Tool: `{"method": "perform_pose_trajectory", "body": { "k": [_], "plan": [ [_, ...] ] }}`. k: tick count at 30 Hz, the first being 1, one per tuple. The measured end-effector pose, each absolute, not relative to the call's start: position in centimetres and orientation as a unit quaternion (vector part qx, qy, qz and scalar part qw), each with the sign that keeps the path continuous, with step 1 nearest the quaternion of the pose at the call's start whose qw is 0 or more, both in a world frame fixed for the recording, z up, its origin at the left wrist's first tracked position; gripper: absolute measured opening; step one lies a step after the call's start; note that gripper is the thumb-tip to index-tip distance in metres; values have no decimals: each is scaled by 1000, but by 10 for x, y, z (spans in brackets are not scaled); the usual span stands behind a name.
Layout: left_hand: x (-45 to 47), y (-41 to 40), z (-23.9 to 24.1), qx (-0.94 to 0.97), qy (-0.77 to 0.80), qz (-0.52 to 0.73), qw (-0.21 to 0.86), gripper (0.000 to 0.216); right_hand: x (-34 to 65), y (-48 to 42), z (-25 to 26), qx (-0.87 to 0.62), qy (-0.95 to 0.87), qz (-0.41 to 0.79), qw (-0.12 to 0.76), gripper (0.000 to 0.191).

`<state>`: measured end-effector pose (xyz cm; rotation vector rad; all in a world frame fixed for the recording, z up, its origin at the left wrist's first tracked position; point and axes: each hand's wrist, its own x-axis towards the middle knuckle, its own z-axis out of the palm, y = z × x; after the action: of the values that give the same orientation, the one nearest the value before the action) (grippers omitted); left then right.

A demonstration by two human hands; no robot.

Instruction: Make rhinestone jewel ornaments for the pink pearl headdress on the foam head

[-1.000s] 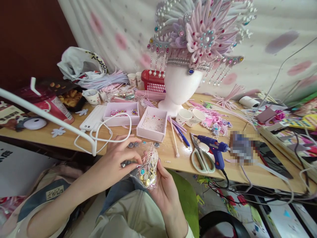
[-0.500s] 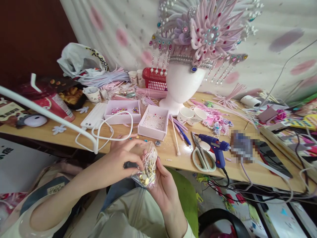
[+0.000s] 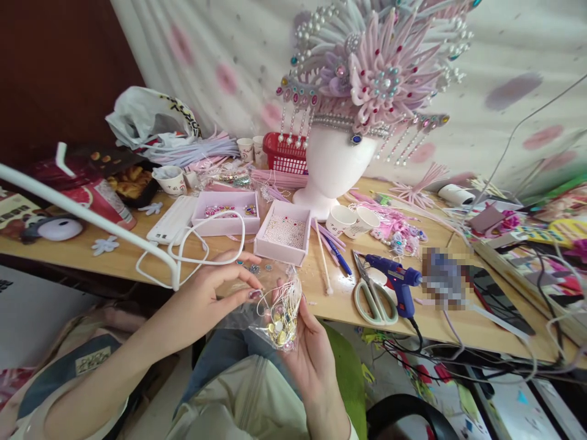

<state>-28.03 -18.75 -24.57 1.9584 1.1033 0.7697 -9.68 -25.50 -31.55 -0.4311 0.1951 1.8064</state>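
Observation:
A clear plastic bag (image 3: 280, 324) lies in my right hand (image 3: 312, 351), whose fingers and thumb curl round its sides. Inside it are a tangle of white strings and several gold-backed gems. My left hand (image 3: 224, 287) has thumb and fingers pinched at the bag's left part, where the loose film spreads out; a thin white string runs close to the fingertips. Just beyond the hands, several small gems (image 3: 255, 268) rest on the table. A lilac box of pearl beads (image 3: 282, 258) stands behind them.
A white lamp arm (image 3: 92, 214) crosses the left side. To the right lie scissors (image 3: 375, 302), a blue glue gun (image 3: 397, 278) with its cable, and pens (image 3: 338, 256). A white mannequin head (image 3: 337, 165) wears a pink beaded headdress. Paper cups (image 3: 342, 218) stand by it.
My left hand has drawn back to the left and the bag's film has spread out with it. The bag in my right hand has shifted slightly right. The view has moved a little.

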Motion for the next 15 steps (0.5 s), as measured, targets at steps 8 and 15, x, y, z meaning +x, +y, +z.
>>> {"method": "perform_pose_trajectory", "body": {
  "k": [8,15],
  "plan": [
    [-278,-178,-275,726,490,331,351,19,-52,-268,-317,-157,13,740,654,27],
    [-257,-172,-302,806,432,312,259,27,-56,-261,-317,-217,25,694,686,30]
  ]
}}
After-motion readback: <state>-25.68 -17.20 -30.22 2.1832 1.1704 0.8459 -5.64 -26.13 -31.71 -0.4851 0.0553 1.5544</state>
